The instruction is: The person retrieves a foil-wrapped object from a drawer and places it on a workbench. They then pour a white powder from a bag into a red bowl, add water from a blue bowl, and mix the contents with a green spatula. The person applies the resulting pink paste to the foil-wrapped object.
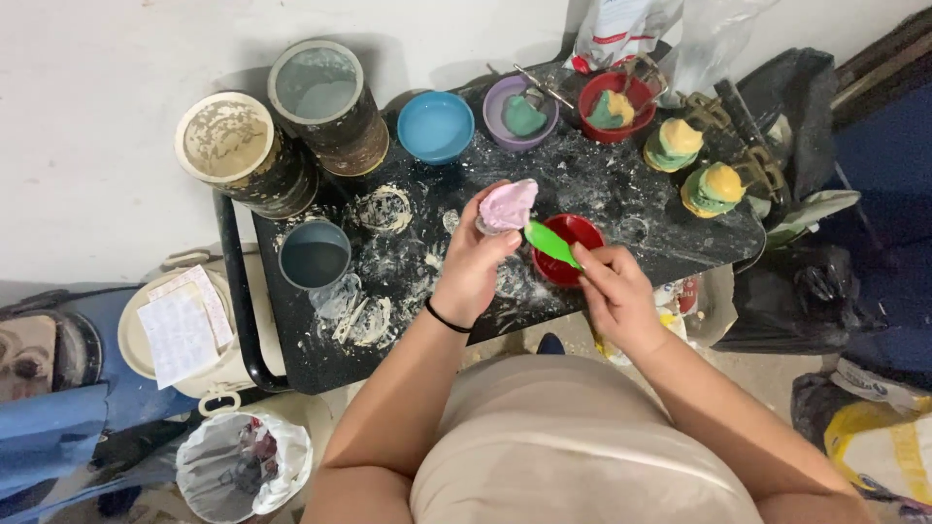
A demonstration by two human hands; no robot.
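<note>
My left hand holds up a small mould topped with pale pink-purple paste over the black tray table. My right hand grips a green spatula, its blade pointing up-left and close to the pink paste. Just behind the spatula sits a red bowl. A black band circles my left wrist.
At the back stand a blue bowl, a purple bowl with green paste, a red bowl with green and yellow paste, and two green-yellow moulded pieces. Two large tins and a grey cup stand at left. White buckets are below.
</note>
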